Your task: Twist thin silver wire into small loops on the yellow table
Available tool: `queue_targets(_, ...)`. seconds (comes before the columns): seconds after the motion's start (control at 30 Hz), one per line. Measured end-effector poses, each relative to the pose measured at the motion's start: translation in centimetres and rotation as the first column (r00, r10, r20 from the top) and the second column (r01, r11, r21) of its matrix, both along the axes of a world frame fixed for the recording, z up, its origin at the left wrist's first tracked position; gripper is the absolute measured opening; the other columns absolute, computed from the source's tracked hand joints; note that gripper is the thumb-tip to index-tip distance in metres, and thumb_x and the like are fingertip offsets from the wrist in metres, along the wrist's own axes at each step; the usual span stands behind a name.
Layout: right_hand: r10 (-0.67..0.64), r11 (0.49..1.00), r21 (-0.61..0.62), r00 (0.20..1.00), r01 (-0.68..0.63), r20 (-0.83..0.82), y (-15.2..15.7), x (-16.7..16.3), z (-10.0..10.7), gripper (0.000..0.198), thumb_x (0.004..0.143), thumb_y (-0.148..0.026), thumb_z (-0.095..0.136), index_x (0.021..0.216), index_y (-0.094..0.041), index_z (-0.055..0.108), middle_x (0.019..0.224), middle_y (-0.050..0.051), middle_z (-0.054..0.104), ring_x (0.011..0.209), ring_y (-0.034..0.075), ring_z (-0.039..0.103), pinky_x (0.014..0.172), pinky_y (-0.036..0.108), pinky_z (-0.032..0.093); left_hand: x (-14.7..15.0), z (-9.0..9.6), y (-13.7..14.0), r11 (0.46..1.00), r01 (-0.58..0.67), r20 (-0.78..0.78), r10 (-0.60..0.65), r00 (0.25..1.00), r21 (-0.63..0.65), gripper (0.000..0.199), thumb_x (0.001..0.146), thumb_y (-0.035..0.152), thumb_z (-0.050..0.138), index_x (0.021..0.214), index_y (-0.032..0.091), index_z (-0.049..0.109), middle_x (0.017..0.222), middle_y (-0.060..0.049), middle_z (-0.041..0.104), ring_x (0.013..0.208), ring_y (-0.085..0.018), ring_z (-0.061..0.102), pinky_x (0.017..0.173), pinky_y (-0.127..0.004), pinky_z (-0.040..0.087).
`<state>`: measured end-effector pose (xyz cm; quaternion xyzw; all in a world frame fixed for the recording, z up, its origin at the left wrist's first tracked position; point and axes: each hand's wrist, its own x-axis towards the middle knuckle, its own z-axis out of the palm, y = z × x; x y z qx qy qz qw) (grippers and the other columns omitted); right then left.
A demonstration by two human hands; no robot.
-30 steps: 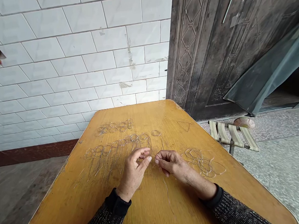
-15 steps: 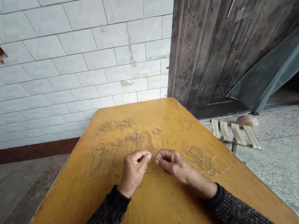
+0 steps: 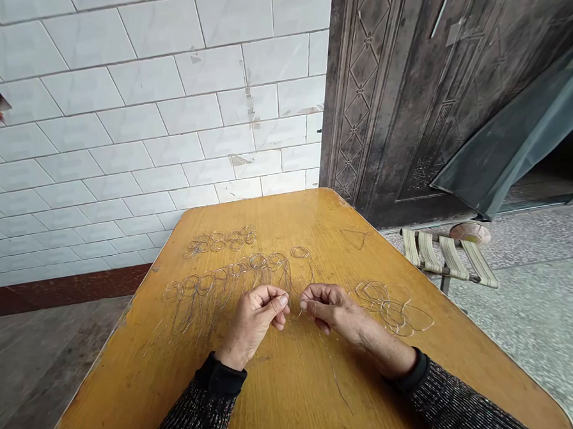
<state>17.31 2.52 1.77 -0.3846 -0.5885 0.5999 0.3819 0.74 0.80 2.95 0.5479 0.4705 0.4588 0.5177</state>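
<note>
My left hand (image 3: 256,322) is closed in a pinch, thumb against forefinger, above the middle of the table. Just right of it, my right hand (image 3: 337,311) pinches a thin wire (image 3: 332,368), whose loose end trails down toward the near edge. A strand seems to run between both sets of fingertips, though it is very fine there. Beyond the hands and to the left lies a row of coiled wires (image 3: 257,261) with long tails. One separate wire coil (image 3: 300,252) rests at the row's right end.
Looped wires (image 3: 215,242) form a second cluster farther back. A loose wire tangle (image 3: 387,308) lies right of my right hand, and a bent wire (image 3: 355,238) lies behind it. The wooden table (image 3: 286,400) meets a tiled wall. A strapped folding stool (image 3: 449,257) stands right.
My hands have drawn slightly apart, the left shifting a little left and down with its lower fingers more visible. The trailing wire end has swung slightly right.
</note>
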Motion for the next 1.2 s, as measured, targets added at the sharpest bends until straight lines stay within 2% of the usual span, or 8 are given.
queue_targets(0.2,-0.024,0.998,-0.054,0.997,0.02,-0.067,0.3,0.2,-0.3,0.031,0.064,-0.044,0.062,0.058,-0.018,0.046,0.044,-0.008,0.042,0.032,0.004,0.035,0.035,0.019,0.021,-0.2,-0.4,0.1,0.975,0.128,0.213,-0.089,0.973,-0.18,0.025,0.062,0.029,0.073,0.075,0.013,0.058,0.064,0.0,0.056,0.055,-0.009,0.054,0.049,-0.02,0.038)
queue_targets(0.37,-0.034,0.998,-0.059,0.991,0.027,-0.126,0.2,0.1,-0.4,0.031,0.064,-0.043,0.063,0.058,-0.017,0.048,0.047,-0.007,0.045,0.033,0.003,0.035,0.035,0.019,0.022,0.2,-1.1,0.1,0.978,0.087,0.326,-0.02,0.945,-0.192,0.027,0.059,0.028,0.076,0.071,0.014,0.055,0.059,0.002,0.056,0.052,-0.008,0.053,0.051,-0.021,0.038)
queue_targets(0.47,-0.05,0.997,-0.072,0.988,0.04,-0.147,0.3,0.0,-0.5,0.031,0.065,-0.043,0.064,0.058,-0.017,0.049,0.048,-0.006,0.046,0.033,0.003,0.035,0.036,0.019,0.022,0.2,-1.2,0.3,0.978,0.075,0.368,0.001,0.93,-0.192,0.029,0.06,0.029,0.076,0.075,0.013,0.056,0.065,0.001,0.058,0.057,-0.009,0.055,0.055,-0.021,0.04)
queue_targets(0.57,-0.095,0.994,-0.076,0.98,0.083,-0.174,0.4,-0.1,-0.6,0.032,0.066,-0.044,0.064,0.058,-0.016,0.049,0.049,-0.006,0.048,0.033,0.003,0.035,0.037,0.019,0.023,0.2,-1.0,0.1,0.975,0.113,0.348,-0.04,0.937,-0.191,0.031,0.065,0.034,0.072,0.082,0.014,0.057,0.076,-0.002,0.06,0.063,-0.01,0.056,0.054,-0.02,0.039)
queue_targets(0.73,-0.148,0.989,-0.026,0.974,0.146,-0.171,0.6,-0.1,-0.5,0.037,0.065,-0.049,0.065,0.057,-0.017,0.049,0.048,-0.006,0.048,0.034,0.003,0.036,0.038,0.019,0.025,0.7,-1.2,-0.7,0.919,0.294,0.164,-0.258,0.952,-0.261,0.028,0.068,0.036,0.069,0.079,0.013,0.057,0.072,-0.003,0.061,0.047,-0.005,0.046,0.042,-0.018,0.029)
queue_targets(0.9,-0.155,0.988,-0.015,0.974,0.155,-0.165,0.6,0.0,-0.3,0.038,0.064,-0.051,0.066,0.06,-0.017,0.051,0.049,-0.006,0.049,0.034,0.003,0.036,0.037,0.02,0.026,1.1,-1.6,-1.0,0.933,0.263,0.11,-0.243,0.964,-0.247,0.025,0.069,0.033,0.067,0.082,0.014,0.058,0.066,0.001,0.055,0.05,-0.005,0.046,0.043,-0.017,0.03)
queue_targets(1.0,-0.154,0.988,-0.016,0.975,0.154,-0.161,0.5,0.1,-0.2,0.037,0.065,-0.05,0.066,0.061,-0.017,0.051,0.049,-0.006,0.049,0.034,0.003,0.036,0.037,0.02,0.026,1.1,-1.6,-1.0,0.917,0.294,0.081,-0.283,0.956,-0.271,0.023,0.07,0.034,0.065,0.077,0.013,0.058,0.068,0.0,0.057,0.048,-0.005,0.045,0.042,-0.017,0.029)
queue_targets(1.2,-0.127,0.992,-0.037,0.98,0.122,-0.153,0.6,0.1,-0.4,0.036,0.065,-0.049,0.066,0.064,-0.015,0.053,0.057,-0.004,0.053,0.034,0.002,0.04,0.037,0.018,0.025,1.0,-1.8,-0.8,0.922,0.263,0.124,-0.237,0.964,-0.285,0.02,0.069,0.032,0.066,0.072,0.014,0.057,0.063,0.001,0.056,0.046,-0.004,0.043,0.042,-0.018,0.029)
